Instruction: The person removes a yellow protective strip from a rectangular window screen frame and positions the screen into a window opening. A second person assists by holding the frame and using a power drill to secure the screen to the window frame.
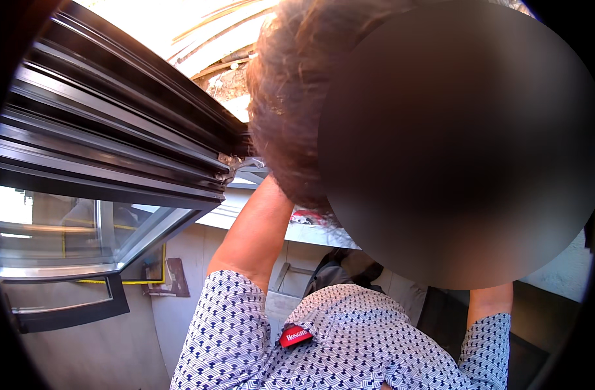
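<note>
My left forearm (249, 224) reaches up and forward toward a dark window frame (128, 114), and brown hair (288, 104) covers the hand. Next to that arm, a small shiny metal piece (255, 162) shows at the frame's corner. On the right, only a short stretch of my right arm (492, 300) is visible below a large dark blurred patch that hides the hand. What either hand holds or touches cannot be seen. A red tag (295, 336) sits on the front of my patterned shirt (356, 325).
A glazed sash (57, 224) stands at the left, below the dark frame profiles. A pale sill (236, 211) runs beneath my left forearm, with a red and white item (310, 218) on it. Behind my body lies a dark grey bundle (333, 273). Bright ground with strips shows outside.
</note>
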